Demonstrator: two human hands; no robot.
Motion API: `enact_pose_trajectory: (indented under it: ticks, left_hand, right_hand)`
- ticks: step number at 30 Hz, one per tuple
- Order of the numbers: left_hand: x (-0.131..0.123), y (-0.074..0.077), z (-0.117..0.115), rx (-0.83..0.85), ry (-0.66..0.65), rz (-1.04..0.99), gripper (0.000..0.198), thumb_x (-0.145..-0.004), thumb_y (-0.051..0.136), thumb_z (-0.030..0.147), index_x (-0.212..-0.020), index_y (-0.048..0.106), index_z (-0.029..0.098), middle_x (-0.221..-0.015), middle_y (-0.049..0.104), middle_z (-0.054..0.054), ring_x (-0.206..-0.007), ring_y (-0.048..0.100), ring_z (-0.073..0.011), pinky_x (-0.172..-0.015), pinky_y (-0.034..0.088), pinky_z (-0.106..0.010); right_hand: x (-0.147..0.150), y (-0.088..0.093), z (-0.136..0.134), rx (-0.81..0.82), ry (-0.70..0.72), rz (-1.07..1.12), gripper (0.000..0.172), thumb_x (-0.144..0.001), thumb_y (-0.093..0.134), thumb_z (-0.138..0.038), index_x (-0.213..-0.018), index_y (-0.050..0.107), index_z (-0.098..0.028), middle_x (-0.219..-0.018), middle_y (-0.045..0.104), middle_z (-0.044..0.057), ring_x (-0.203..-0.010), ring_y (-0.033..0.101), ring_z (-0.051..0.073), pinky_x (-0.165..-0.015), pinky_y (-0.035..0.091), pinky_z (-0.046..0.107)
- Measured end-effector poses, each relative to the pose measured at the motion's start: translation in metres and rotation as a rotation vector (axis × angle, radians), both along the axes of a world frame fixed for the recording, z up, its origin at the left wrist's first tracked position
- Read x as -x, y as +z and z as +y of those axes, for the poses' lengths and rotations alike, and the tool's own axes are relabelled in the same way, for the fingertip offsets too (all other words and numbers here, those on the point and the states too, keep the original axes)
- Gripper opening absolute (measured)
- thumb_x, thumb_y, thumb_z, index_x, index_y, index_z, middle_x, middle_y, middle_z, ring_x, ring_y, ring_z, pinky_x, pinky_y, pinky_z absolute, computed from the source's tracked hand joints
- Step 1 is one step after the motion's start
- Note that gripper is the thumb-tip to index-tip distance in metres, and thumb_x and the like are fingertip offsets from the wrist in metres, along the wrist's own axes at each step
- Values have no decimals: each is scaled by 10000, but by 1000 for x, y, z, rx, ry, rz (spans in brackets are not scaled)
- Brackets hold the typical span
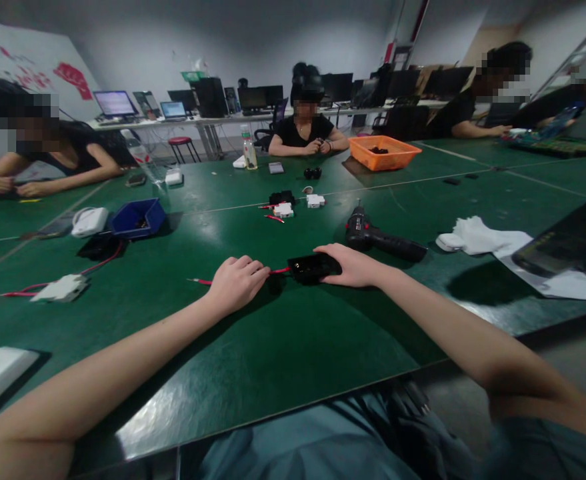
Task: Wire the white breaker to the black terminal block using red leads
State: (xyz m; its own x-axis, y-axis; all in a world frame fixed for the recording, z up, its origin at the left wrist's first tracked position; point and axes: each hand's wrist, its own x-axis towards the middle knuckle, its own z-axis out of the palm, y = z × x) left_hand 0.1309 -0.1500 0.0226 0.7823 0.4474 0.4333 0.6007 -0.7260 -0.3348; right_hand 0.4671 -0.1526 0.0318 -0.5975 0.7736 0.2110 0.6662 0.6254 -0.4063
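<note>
My right hand (350,265) grips the right end of a small black plastic housing (309,268), thumb and fingers on its two long sides. From the housing's left end runs a red wire (279,271) into my left hand (239,283), whose fingers are closed round it. The wire's bare end sticks out on the far side of that hand. Just beyond my right hand lies a black cordless screwdriver (380,237). Farther back are white plastic blocks (283,210) with short red wires.
Left of my hands stand a blue bin (139,219) and a white block with red wires (61,289). An orange basket (383,153) is at the back. White cloth (477,235) and a dark screen-like object (567,237) lie right. Several people sit around the green table (293,347).
</note>
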Motion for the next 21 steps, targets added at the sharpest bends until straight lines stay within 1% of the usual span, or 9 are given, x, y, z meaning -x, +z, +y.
enact_pose_trajectory:
  ticks: [6, 15, 21]
  left_hand:
    - [1, 1, -1, -10, 12, 16, 237, -1003, 477, 296, -1088, 684, 218, -959, 714, -58, -874, 599, -209, -649, 350, -352]
    - [2, -1, 0, -24, -6, -6, 224, -993, 484, 283, -1075, 681, 216, -945, 708, -70, -856, 592, -206, -639, 345, -343]
    - [1, 1, -2, -12, 9, 14, 225, -998, 469, 275, -1056, 678, 215, -932, 702, -69, -858, 582, -203, -647, 339, -337]
  right_hand:
    - [-1, 1, -1, -1, -11, -14, 743, -790, 761, -432, -1431, 464, -199, -1264, 606, 144, -1152, 592, 303, -992, 488, 495]
    - [-1, 0, -1, -6, 2, -20, 753, -799, 749, -458, -1446, 452, -213, -1286, 606, 137, -1163, 594, 296, -988, 492, 486]
    - [-2, -2, 0, 4, 0, -10, 759, -792, 751, -473, -1443, 457, -217, -1284, 606, 138, -1158, 591, 297, -977, 495, 489]
